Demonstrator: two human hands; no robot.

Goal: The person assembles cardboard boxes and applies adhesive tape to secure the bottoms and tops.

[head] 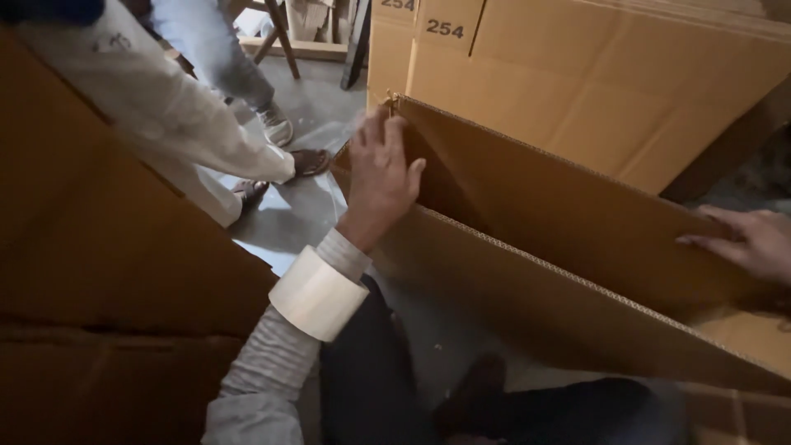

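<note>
Two hands on the open cardboard box (577, 247) on the floor: left hand (381, 169) grips its far corner, fingers curled over the edge; right hand (741, 239) lies flat inside, fingers together, roll of clear tape (317, 292) on left wrist

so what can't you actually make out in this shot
- Head view: inside of the open cardboard box, hidden by its near flap.
- Right hand: wrist and arm cut off by the right edge.
- Left hand: fingertips curl over the box corner, out of sight.
- Person standing nearby: upper body cut off by the top edge.
- Tape roll on the left forearm: far side hidden by the sleeve.
</note>
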